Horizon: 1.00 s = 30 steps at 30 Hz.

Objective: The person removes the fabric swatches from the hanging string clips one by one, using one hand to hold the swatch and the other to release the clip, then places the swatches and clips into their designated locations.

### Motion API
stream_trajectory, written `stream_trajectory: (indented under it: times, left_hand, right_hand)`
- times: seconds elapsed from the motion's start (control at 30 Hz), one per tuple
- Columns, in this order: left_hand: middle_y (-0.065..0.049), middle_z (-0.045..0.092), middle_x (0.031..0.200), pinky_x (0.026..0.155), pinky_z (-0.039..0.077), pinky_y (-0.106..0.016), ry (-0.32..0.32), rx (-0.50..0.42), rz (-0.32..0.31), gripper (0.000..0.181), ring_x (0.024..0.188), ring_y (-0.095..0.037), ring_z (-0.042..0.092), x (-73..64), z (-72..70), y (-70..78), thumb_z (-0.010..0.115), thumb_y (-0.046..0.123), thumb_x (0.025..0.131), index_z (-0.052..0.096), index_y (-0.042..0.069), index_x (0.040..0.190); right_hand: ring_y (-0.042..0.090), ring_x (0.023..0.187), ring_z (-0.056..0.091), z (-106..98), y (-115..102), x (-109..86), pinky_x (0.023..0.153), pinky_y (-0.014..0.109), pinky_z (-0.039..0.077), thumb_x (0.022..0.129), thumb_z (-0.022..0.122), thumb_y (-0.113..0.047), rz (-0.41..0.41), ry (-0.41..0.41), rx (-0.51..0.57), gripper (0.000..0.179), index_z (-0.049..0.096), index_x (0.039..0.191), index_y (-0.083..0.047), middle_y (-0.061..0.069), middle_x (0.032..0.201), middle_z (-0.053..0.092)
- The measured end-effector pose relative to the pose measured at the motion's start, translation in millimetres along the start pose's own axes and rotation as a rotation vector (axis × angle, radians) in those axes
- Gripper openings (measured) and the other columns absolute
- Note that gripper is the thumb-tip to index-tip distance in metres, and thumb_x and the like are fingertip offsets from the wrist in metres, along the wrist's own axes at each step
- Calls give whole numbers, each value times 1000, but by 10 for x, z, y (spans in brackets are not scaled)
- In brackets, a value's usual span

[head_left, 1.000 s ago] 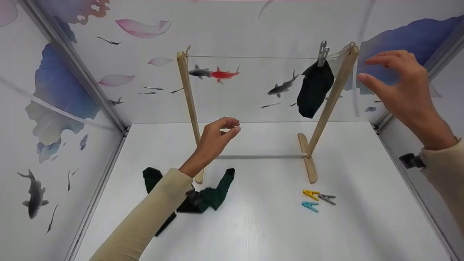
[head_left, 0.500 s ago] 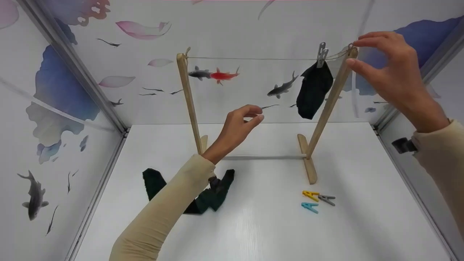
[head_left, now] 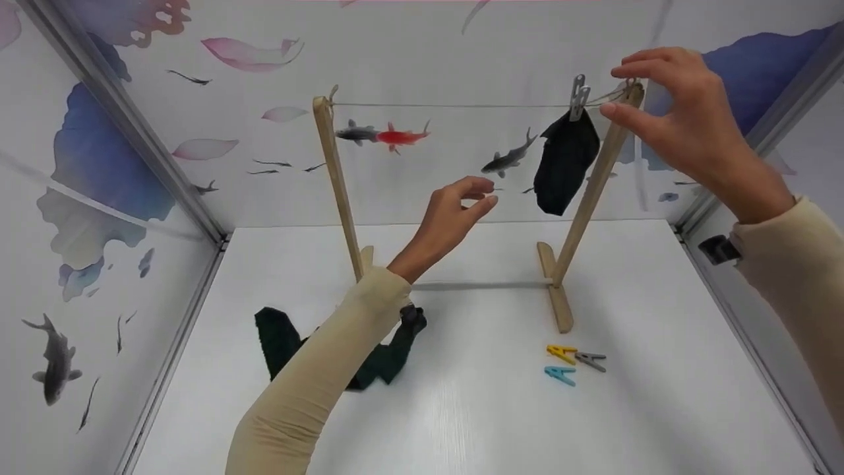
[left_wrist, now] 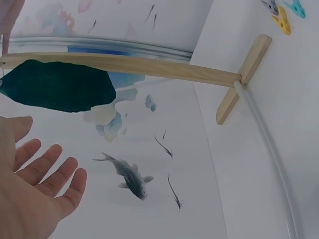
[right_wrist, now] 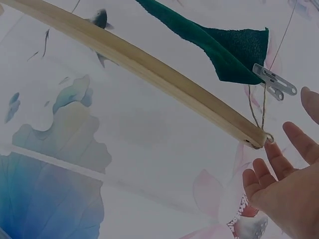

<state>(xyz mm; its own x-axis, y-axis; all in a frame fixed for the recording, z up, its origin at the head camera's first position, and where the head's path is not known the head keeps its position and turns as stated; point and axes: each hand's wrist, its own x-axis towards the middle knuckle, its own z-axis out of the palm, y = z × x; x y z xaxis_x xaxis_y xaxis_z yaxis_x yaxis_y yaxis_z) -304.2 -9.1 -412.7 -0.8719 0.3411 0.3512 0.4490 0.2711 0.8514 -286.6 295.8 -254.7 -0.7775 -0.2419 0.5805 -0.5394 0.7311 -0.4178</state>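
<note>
My right hand (head_left: 686,119) is at the top of the rack's right post (head_left: 597,178), with thumb and fingers apart near a grey clothespin (head_left: 578,99). That clothespin clamps a dark green cloth piece (head_left: 566,161), perhaps a sock, to the string (head_left: 455,105). In the right wrist view, my fingertips (right_wrist: 279,159) are close to the small hook at the post's end; contact is unclear. My left hand (head_left: 448,218) hovers below the string, left of the hanging cloth, holding nothing. Its fingers (left_wrist: 47,159) are spread beneath the cloth in the left wrist view.
Yellow (head_left: 560,354), grey (head_left: 591,361) and blue (head_left: 560,375) clothespins lie at the table's front right. More dark green cloth (head_left: 277,336) lies at the left, partly hidden by my left sleeve. A white rod (head_left: 475,286) joins the rack's feet.
My right hand has moved left and up from beside the rack to the clothespin and post top. My left hand has moved right and up. The hanging cloth stays clipped.
</note>
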Motion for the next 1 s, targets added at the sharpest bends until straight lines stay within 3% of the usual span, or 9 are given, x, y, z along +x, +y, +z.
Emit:
stream_trajectory:
  times: [0.2,0.43,0.6,0.83,1.0]
  left_hand:
    - [-5,74,136,107,54,-26,29,-25,13,29,124,-14,68,100,53,21,69,20,111,73,6,136]
    - [-9,73,138,110,54,-30,19,-13,47,31,124,-16,68,218,121,109,69,19,111,72,4,138]
    - [-9,74,138,107,52,-23,11,20,63,34,126,-18,69,340,163,239,70,19,111,69,4,141]
    - [-8,66,151,112,46,-15,-60,5,36,46,138,-13,62,520,203,488,70,22,111,60,6,153]
    - [-8,64,154,113,42,-12,-62,4,60,46,139,-13,61,620,253,616,69,21,112,59,5,153]
  right_hand:
    - [34,152,42,8,-53,60,131,41,28,102,80,-12,-21,-53,-14,45,70,146,-4,18,158,57]
    - [40,151,40,-6,-108,150,131,57,28,102,80,-11,-51,-96,-27,45,69,145,0,23,157,55]
    - [42,153,38,11,-131,229,131,59,28,103,79,-12,-52,-140,-45,47,67,146,1,25,158,53]
    - [45,154,35,45,-149,312,131,62,26,103,80,-12,-52,-192,-83,53,62,151,2,28,160,49]
    - [47,154,35,44,-147,337,132,63,24,102,80,-11,-60,-201,-101,54,61,151,3,30,159,48]
